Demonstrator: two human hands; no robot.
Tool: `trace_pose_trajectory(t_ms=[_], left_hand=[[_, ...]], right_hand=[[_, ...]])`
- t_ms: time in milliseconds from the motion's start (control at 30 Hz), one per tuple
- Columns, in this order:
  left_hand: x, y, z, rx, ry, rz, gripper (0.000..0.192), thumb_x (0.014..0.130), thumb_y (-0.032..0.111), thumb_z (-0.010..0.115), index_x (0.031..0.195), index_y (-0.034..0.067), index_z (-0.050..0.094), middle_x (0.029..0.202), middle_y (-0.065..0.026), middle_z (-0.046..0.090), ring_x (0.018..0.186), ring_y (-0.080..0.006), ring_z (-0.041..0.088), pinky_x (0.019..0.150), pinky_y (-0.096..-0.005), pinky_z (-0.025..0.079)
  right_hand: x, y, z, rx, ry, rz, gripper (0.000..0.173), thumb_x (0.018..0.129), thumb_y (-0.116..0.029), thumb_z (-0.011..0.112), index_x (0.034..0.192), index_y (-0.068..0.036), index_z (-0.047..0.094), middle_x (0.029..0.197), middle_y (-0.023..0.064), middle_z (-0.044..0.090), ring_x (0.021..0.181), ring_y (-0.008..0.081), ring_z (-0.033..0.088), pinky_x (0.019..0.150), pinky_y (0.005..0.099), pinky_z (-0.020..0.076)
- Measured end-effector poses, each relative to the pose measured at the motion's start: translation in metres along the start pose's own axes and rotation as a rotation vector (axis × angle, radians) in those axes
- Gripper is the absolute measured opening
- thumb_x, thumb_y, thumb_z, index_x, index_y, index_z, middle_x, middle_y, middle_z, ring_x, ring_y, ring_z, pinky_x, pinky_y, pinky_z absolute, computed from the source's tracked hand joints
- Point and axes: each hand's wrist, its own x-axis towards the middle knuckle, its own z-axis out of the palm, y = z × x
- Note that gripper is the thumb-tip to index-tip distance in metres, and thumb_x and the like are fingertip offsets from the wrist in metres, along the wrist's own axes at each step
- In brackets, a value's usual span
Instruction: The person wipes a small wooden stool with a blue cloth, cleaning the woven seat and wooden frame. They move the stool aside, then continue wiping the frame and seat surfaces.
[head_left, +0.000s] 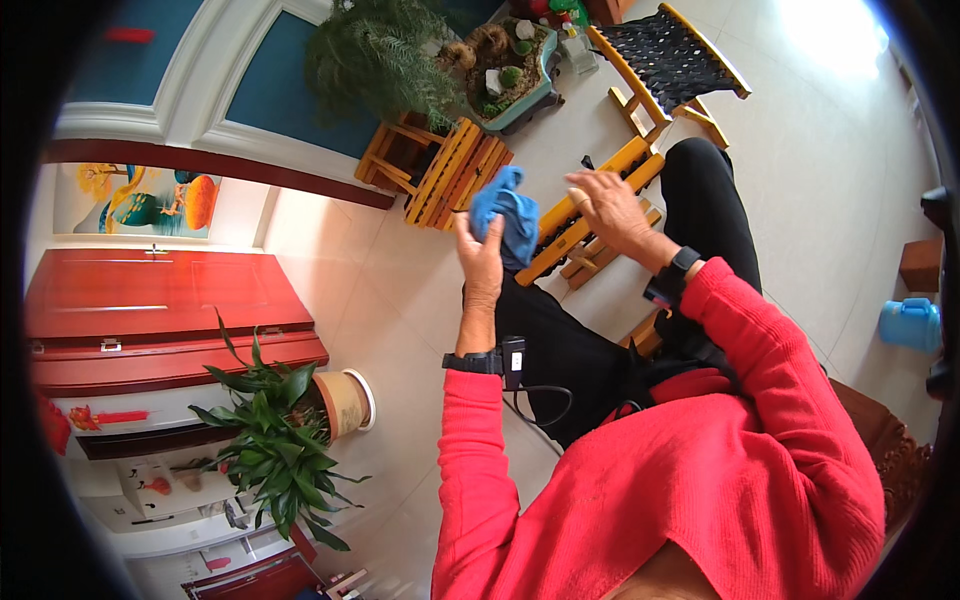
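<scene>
My left hand (481, 259) grips a crumpled blue cloth (506, 214), which sticks up past the fingers. Between my knees stands a small folding stool (559, 259) with yellow wooden bars and dark woven strapping. My right hand (613, 214) is over the stool's upper bars, its fingers stretched out and holding nothing I can see. Whether it touches the wood, I cannot tell. Part of the stool is hidden behind that hand and my left knee.
Another woven folding stool (660, 67) stands ahead on the tiled floor (810, 187). A slatted wooden stool (457, 176) is beside a planter with rocks (517, 109). A potted leafy plant (345, 401) is at left, a blue plastic container (909, 325) at far right.
</scene>
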Motion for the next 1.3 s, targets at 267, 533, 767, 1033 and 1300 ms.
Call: trace_pose_trajectory(t_ms=[267,533,767,1033,1300], left_hand=[[-0.006,-0.036,0.012,0.777,-0.247,0.291,0.044,0.078,0.010,0.074,0.112,0.005,0.045,0.107,-0.0195,0.056,0.102,-0.0428,0.055,0.089,-0.0488,0.046],[-0.002,-0.040,0.022,0.666,-0.276,0.106,0.062,0.077,0.009,0.075,0.131,0.014,0.043,0.119,-0.0203,0.058,0.112,-0.0410,0.055,0.094,-0.0468,0.046],[0.022,-0.035,0.079,0.819,-0.404,0.289,0.061,0.080,0.011,0.073,0.135,0.021,0.046,0.126,-0.0047,0.060,0.121,-0.0315,0.052,0.093,-0.0513,0.044],[0.033,-0.031,0.097,0.937,-0.465,0.298,0.052,0.083,0.009,0.067,0.130,0.022,0.049,0.130,-0.0009,0.055,0.120,-0.0294,0.050,0.094,-0.0498,0.044],[0.009,-0.032,0.052,0.872,-0.464,0.402,0.051,0.077,-0.002,0.062,0.123,0.017,0.053,0.124,-0.0066,0.058,0.114,-0.0360,0.052,0.096,-0.0445,0.044]], right_hand=[[-0.035,0.044,-0.008,-0.516,-0.122,-0.190,0.080,0.077,-0.046,0.072,0.142,-0.008,0.046,0.153,0.0141,0.036,0.146,0.0291,0.025,0.121,0.0418,0.0137],[-0.034,0.040,-0.012,-0.674,-0.188,-0.080,0.076,0.081,-0.033,0.069,0.147,-0.010,0.039,0.156,0.0119,0.033,0.148,0.0252,0.022,0.122,0.0436,0.0073],[-0.034,0.045,-0.004,-0.821,-0.154,-0.122,0.058,0.090,-0.016,0.049,0.147,-0.010,0.040,0.155,0.0115,0.034,0.148,0.0263,0.024,0.122,0.0459,0.0069],[-0.032,0.050,-0.004,-0.837,-0.128,-0.133,0.057,0.090,-0.015,0.049,0.147,-0.011,0.040,0.156,0.0091,0.034,0.147,0.0239,0.025,0.122,0.0450,0.0078],[-0.034,0.057,-0.005,-0.706,-0.048,-0.177,0.057,0.088,-0.010,0.052,0.144,-0.011,0.043,0.154,0.0091,0.038,0.146,0.0242,0.029,0.122,0.0434,0.0114]])
